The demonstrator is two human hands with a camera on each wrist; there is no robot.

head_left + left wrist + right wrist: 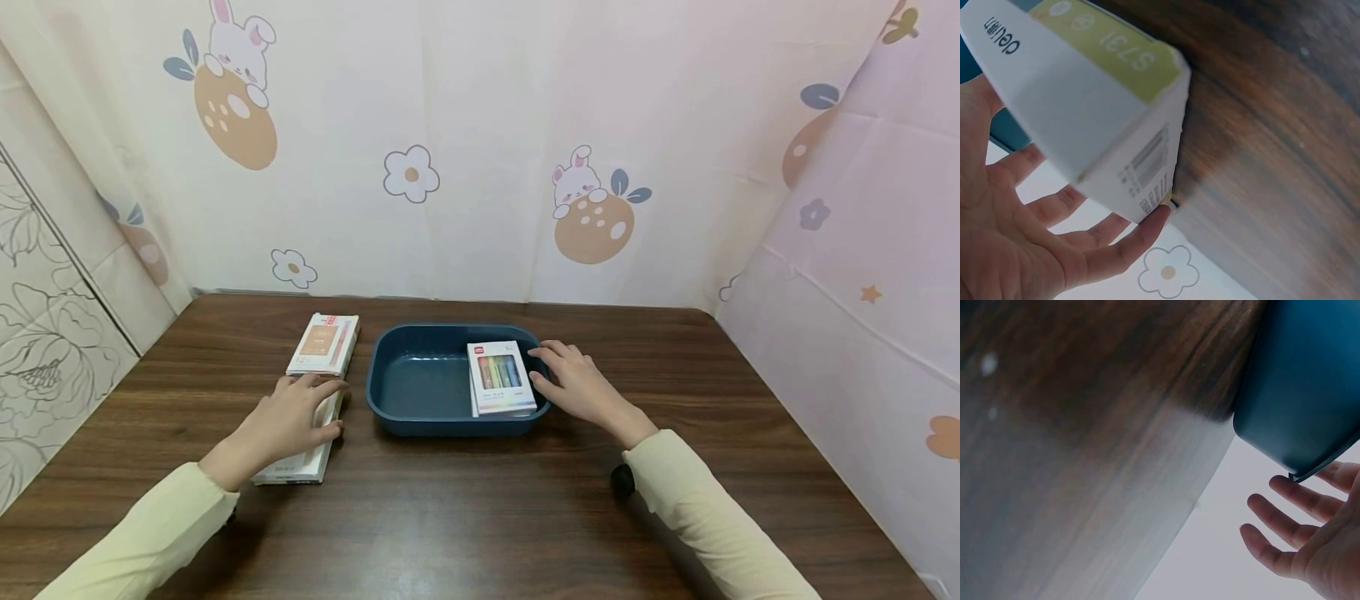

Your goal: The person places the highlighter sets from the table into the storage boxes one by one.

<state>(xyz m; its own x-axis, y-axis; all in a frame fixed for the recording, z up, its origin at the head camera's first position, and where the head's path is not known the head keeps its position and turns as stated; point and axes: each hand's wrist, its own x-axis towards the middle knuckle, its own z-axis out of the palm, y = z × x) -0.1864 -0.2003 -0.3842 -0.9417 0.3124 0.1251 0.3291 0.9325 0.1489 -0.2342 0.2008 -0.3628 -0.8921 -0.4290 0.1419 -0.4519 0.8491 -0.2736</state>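
Note:
In the head view, my left hand (288,417) reaches over a white box (300,467) on the left of the table, fingers spread and loosely bent. The left wrist view shows that white box (1085,94) with a yellow-green stripe, one fingertip at its corner. Just beyond lies another white box (322,346) with a tan panel. At the right end of the dark blue tray (416,427), my right hand (581,383) hovers with loose fingers at the rim. Inside the tray, beside that hand, lies a white box with coloured pens in its window (501,379).
The boxes and tray stand on a dark wood-grain table (465,517). A patterned curtain (480,150) hangs behind the table's back edge and along the right side. Under the pen box, the edge of another white item shows in the tray.

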